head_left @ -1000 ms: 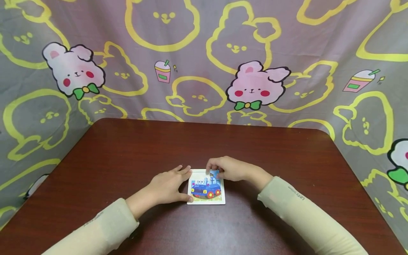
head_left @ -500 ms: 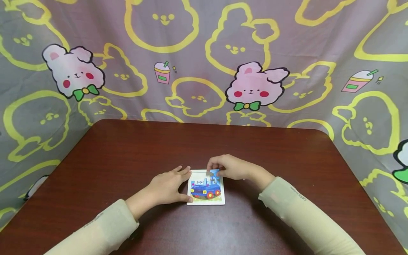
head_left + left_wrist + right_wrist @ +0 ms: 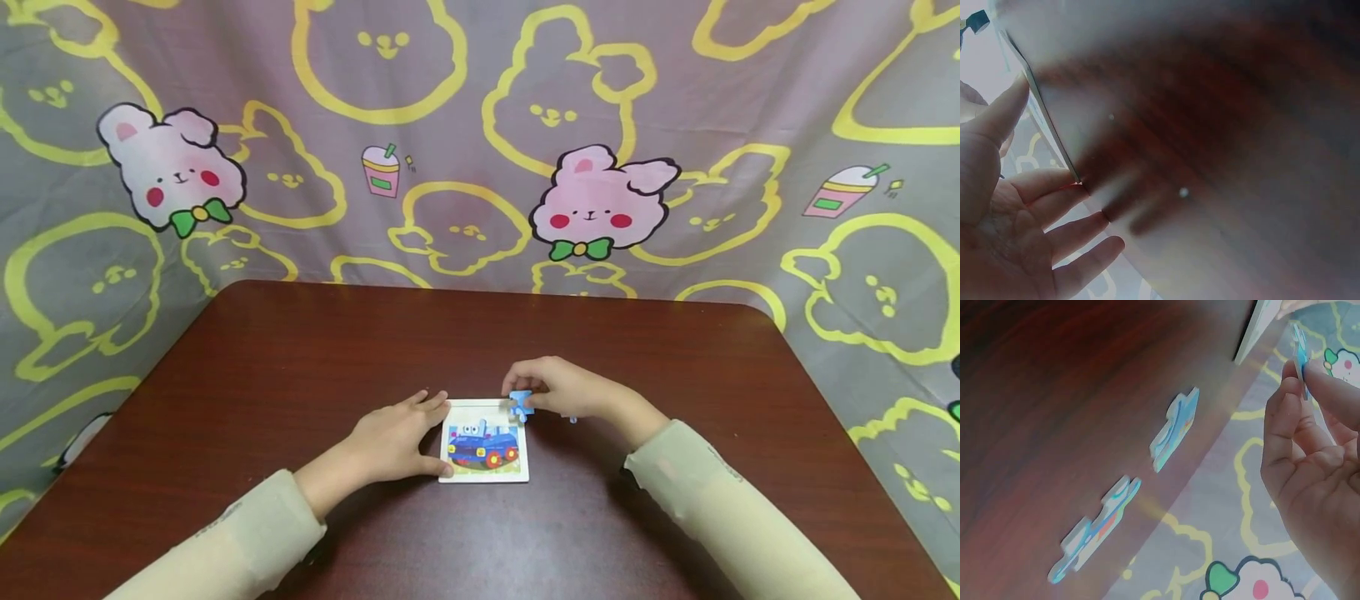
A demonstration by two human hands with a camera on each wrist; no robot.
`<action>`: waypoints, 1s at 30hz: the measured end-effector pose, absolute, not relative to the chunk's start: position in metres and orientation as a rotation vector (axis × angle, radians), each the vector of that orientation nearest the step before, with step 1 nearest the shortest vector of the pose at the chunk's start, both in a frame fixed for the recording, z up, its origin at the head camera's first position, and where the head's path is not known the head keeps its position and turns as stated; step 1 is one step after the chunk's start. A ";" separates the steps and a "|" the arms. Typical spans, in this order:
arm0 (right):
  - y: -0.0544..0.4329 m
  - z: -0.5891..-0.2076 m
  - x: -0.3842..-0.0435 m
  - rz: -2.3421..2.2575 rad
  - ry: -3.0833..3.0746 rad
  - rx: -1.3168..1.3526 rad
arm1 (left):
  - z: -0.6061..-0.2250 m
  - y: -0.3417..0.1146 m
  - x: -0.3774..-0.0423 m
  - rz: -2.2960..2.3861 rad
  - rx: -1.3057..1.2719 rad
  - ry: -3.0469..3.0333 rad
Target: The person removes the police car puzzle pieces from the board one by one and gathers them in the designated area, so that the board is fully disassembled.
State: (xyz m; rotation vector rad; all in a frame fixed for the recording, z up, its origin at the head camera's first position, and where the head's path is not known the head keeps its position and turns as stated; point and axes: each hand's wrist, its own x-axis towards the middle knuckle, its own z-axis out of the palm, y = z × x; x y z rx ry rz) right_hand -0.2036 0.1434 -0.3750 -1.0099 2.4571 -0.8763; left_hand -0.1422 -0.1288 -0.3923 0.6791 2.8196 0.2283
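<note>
In the head view a small white-framed jigsaw puzzle (image 3: pixel 487 477) with a blue car picture lies flat on the table. My left hand (image 3: pixel 390 437) rests along its left edge, thumb at the near corner, fingers stretched toward the far one. The left wrist view shows the left hand (image 3: pixel 1007 206) with fingers spread against the frame's edge. Over the far right corner my right hand (image 3: pixel 558 387) pinches a blue puzzle piece (image 3: pixel 521 405) between thumb and fingers. In the right wrist view that puzzle piece (image 3: pixel 1300 353) is edge-on, held clear of the table by the right hand (image 3: pixel 1313 444).
Loose puzzle pieces lie on the brown table (image 3: pixel 360 350) beneath the right hand; the right wrist view shows one puzzle piece (image 3: pixel 1175 428) nearer the frame and more pieces (image 3: pixel 1097 528) farther off. A patterned curtain (image 3: pixel 465 125) hangs behind the table.
The right hand has lifted the blue puzzle piece off the board's far right corner and moved slightly right with it, leaving a pale gap there. The left hand has stayed put.
</note>
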 end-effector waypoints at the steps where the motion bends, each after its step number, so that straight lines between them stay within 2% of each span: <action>1: 0.145 -0.375 -0.204 -0.881 2.458 -0.995 | -0.392 -0.129 -0.142 0.229 0.681 2.819; 9: 0.162 -0.373 -0.201 -0.902 2.477 -0.896 | -0.389 -0.129 -0.142 0.197 0.691 2.817; 30: 0.220 -0.380 -0.193 -0.962 2.476 -0.902 | -0.390 -0.127 -0.143 0.192 0.698 2.818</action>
